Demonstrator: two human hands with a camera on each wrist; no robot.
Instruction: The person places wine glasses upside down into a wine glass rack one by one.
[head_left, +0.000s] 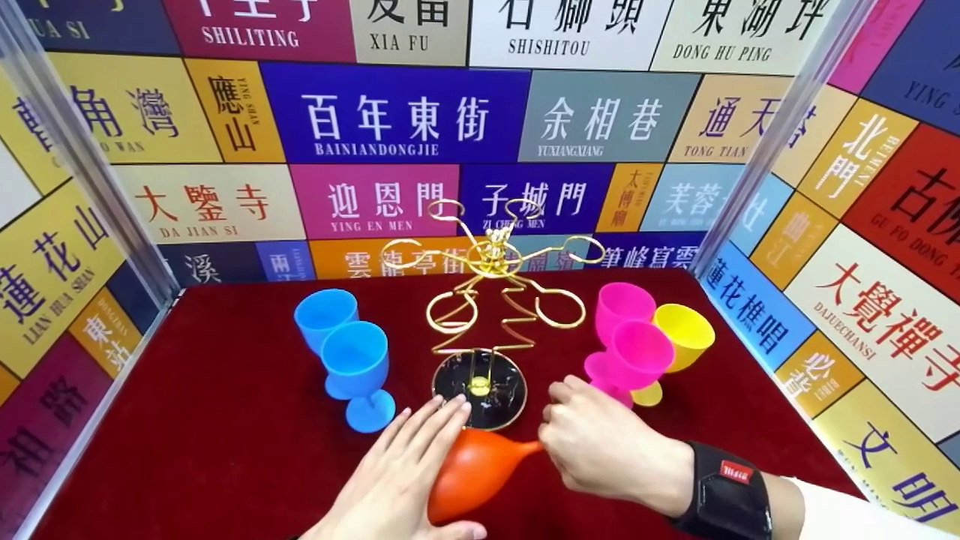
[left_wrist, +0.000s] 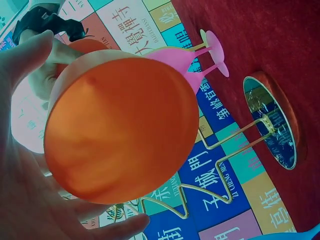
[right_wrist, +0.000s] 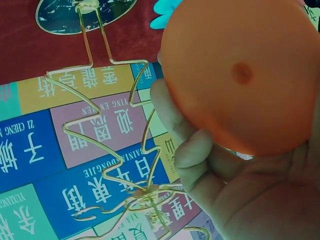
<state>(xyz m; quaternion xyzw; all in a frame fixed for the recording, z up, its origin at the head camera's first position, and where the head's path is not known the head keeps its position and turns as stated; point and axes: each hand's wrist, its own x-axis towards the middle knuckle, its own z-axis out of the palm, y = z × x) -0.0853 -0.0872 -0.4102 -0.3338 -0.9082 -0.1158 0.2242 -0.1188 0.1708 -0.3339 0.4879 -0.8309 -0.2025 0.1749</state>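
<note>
An orange plastic goblet [head_left: 480, 472] lies sideways in the air near the front of the table, its stem toward the right. My right hand [head_left: 604, 442] grips it by the stem, fingers curled; the round orange base [right_wrist: 245, 100] faces the right wrist camera. Beside the bowl is my left hand [head_left: 394, 469], fingers straight along its far side and thumb apart on the near side. In the left wrist view the goblet's open mouth [left_wrist: 122, 130] faces the left palm. Just beyond stands a gold wire cup rack [head_left: 495, 262] on a round black base [head_left: 499, 401].
Two blue goblets [head_left: 356, 356] stand left of the rack. On its right are two pink goblets [head_left: 641, 352] and a yellow goblet [head_left: 686, 337] partly behind them. Dark red cloth [head_left: 217, 420] covers the table, and printed panels [head_left: 397, 112] enclose the back and sides.
</note>
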